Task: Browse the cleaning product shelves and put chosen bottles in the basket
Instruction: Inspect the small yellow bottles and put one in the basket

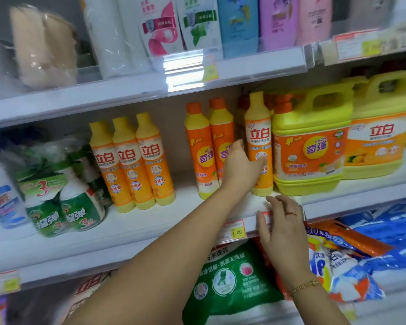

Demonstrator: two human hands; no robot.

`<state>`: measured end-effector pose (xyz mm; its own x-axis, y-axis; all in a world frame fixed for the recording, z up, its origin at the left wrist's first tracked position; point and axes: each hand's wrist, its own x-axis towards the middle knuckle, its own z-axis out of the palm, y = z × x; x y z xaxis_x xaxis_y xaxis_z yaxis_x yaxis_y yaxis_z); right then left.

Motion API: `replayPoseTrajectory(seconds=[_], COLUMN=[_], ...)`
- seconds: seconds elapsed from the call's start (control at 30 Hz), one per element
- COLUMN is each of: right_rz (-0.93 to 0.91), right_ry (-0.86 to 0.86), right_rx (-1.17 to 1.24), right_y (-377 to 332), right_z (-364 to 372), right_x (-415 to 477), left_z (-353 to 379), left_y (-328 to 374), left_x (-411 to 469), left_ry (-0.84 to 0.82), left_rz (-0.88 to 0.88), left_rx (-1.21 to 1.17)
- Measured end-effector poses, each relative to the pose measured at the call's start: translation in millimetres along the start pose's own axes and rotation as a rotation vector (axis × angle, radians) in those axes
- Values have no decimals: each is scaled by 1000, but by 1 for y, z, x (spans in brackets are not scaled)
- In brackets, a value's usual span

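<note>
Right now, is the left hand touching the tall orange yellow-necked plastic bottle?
Touching. Head view: the left hand grips the tall orange bottle, thumb across its label.

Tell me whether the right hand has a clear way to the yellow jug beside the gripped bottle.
Probably yes: right hand at the shelf edge just below the jug, nothing between them.

The yellow bottle (259,133) is smooth, shiny plastic. The shelf (138,219) looks like smooth white metal. The green bag (230,273) is glossy plastic.
</note>
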<state>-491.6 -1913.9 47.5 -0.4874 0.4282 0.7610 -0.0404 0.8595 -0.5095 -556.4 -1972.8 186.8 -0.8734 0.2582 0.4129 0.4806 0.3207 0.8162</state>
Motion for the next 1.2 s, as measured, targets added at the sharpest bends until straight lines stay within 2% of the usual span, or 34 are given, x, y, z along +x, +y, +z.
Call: replayPoseTrajectory(seconds=[0.17, 0.4, 0.6, 0.73, 0.97, 1.07, 1.2], right_rz=[-25, -57, -26, -89, -317, -326, -280], right_ry=[-3, -16, -30, -23, -123, -166, -190], right_rx=[-38, -90, -124, -141, -123, -137, -128], right_y=[5, 6, -4, -17, -66, -85, -93], right_z=[-3, -5, -3, 3, 36, 46, 51], right_x=[6, 9, 12, 12, 1, -4, -7], left_z=[14, 20, -17, -67, -156, -173, -181], left_y=[12, 17, 0, -18, -39, -47, -56], left_x=[23, 24, -34, -59, -63, -51, -33], left_ry=[149, 173, 162, 185, 242, 278, 247], left_rz=[-83, -61, 88, 165, 66, 9, -61], left_rx=[-56, 76, -23, 51, 172, 209, 203])
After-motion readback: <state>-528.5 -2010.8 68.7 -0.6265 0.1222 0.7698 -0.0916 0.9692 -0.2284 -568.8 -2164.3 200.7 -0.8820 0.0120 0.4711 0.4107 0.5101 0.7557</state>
